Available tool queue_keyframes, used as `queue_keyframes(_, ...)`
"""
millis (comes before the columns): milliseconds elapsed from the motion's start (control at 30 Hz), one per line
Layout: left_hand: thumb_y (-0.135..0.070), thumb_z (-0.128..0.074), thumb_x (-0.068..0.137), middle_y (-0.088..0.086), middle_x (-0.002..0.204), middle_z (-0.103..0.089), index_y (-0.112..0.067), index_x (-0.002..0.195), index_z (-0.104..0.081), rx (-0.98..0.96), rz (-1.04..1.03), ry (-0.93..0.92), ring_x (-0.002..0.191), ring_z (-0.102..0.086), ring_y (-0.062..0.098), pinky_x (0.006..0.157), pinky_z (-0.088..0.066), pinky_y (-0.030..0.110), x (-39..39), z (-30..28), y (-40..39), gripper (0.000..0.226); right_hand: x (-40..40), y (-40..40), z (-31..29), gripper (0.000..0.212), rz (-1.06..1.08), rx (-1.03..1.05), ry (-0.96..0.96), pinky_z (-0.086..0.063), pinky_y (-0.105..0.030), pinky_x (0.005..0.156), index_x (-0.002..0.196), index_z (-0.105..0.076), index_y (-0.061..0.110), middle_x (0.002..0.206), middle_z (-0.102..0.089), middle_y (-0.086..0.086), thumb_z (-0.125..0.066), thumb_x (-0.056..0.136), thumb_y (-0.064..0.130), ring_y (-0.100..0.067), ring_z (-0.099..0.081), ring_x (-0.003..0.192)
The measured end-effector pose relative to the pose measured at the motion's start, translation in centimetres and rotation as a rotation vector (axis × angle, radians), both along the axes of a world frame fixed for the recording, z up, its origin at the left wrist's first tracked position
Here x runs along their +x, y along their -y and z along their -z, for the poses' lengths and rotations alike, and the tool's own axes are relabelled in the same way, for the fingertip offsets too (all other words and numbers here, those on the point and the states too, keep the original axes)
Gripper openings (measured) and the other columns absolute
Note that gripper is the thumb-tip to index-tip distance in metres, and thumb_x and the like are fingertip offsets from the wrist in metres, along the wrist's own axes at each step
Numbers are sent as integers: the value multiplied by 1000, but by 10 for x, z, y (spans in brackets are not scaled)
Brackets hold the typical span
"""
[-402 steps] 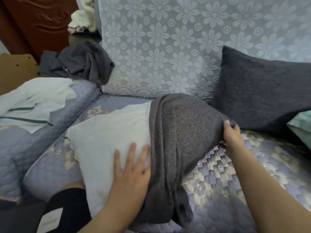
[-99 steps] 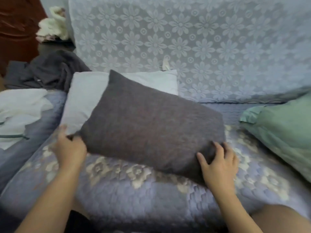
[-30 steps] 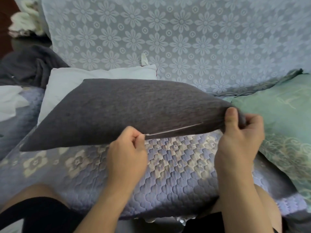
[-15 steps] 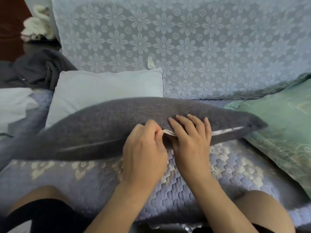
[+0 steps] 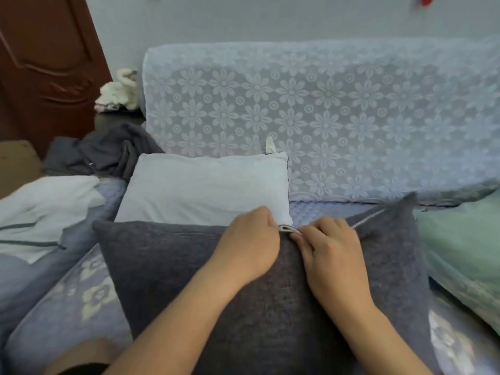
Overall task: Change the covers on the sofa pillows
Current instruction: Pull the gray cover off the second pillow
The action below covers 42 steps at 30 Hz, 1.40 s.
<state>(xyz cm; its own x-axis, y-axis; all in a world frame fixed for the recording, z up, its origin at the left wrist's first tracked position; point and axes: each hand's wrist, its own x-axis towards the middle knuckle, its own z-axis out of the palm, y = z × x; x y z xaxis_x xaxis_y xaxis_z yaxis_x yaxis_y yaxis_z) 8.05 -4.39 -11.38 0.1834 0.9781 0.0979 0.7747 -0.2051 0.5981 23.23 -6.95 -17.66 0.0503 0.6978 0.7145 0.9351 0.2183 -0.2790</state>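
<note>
Pillow [image 5: 189,269] in a dark grey cover stands on its edge on the sofa seat [image 5: 81,299], right in front of me, w/ its zip edge up. My left hand [image 5: 250,243] is curled tight at that top edge, pinching what looks like the zip pull; I can't see the fingertips, so that's a judgement. My right hand [image 5: 328,249] sits just beside it, fingers bent and pinching the cover next to a small pale loop of zip tape [image 5: 288,228]. To the right of both hands the zip [image 5: 365,219] shows as a thin pale line running up to the corner, approx. half the seam.

Handling, as I judge it: light, soft, squashy, no stiffness at all. The cover is a coarse knit-like weave, not slippery, so it bunches and slides over the filling. Best hold is at the seam itself: one hand on the pull, the other gripping fabric close by to keep the seam taut.

Behind it leans a bare pale pillow [image 5: 205,188], smooth, rectangular, w/ a small tag at its top. Sofa back [image 5: 324,117] wears lace w/ a daisy pattern; the seat is quilted lilac. Crumpled grey cover [image 5: 105,152] lies back left, green pillow [image 5: 465,244] at right.
</note>
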Motion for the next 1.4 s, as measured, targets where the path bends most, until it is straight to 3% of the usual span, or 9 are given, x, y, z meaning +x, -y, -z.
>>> queue_keyframes(167,-25,-35,101,4,84,-61,-17,77,-49,127,-43,94,85,-55,30,81,-47,51,8,4,-3,29,18,-13,-22,30,-145,-81,152,-43,-44,61,72,-55,17,71,-52,1,-47,96,34,-25,-46,68)
queue_keyframes(400,-22,-33,101,1,81,-55,-18,79,-48,213,-102,-137,84,-48,24,83,-42,44,-13,-11,-7,27,21,-21,-32,34,-74,-65,119,-43,-42,59,72,-61,16,71,-54,2,-49,94,38,-26,-45,69)
queue_keyframes(500,-23,-33,103,2,81,-54,-19,75,-43,271,-211,-169,82,-46,25,79,-38,43,-44,-21,-9,30,30,-25,-43,35,-34,-43,109,-44,-44,60,76,-63,15,74,-57,0,-47,99,35,-28,-45,70)
queue_keyframes(700,-21,-38,102,20,90,-59,-9,93,-58,450,-556,-280,87,-47,34,86,-38,49,-121,-36,-26,25,46,-39,-63,27,64,64,27,-43,-46,61,73,-60,12,73,-55,-2,-58,98,22,-29,-45,70)
queue_keyframes(833,-21,-36,102,20,93,-60,-8,92,-57,399,-626,-274,97,-49,38,83,-38,49,-146,-46,-39,27,51,-51,-77,27,72,90,22,-41,-43,62,75,-65,8,74,-56,-4,-59,97,23,-28,-46,70)
queue_keyframes(1000,-23,-38,102,16,102,-56,-10,93,-54,372,-563,-280,101,-47,37,82,-46,53,-136,-19,-39,22,57,-51,-49,29,75,-125,15,-43,-43,68,80,-68,11,75,-53,-2,-54,96,29,-30,-49,75)
queue_keyframes(1167,-21,-58,93,10,126,-55,-20,115,-69,587,-316,-259,122,-44,34,101,-38,52,-107,-2,-33,25,57,-43,-51,20,14,-212,-38,-43,-41,84,101,-72,18,92,-59,1,-59,96,32,-24,-51,92)
queue_keyframes(1267,-46,-44,94,-6,118,-66,-30,120,-68,525,-18,-303,116,-54,19,108,-35,48,-71,-6,-27,39,54,-38,-52,27,-87,-209,18,-45,-38,92,116,-70,18,108,-60,1,-66,92,30,-21,-54,104)
queue_keyframes(1400,-57,-29,95,-12,97,-58,-32,109,-68,485,193,-423,96,-51,14,90,-45,40,-30,-13,-21,49,65,-35,-48,19,-69,-136,210,-44,-44,90,94,-70,23,91,-59,7,-57,93,38,-21,-59,91)
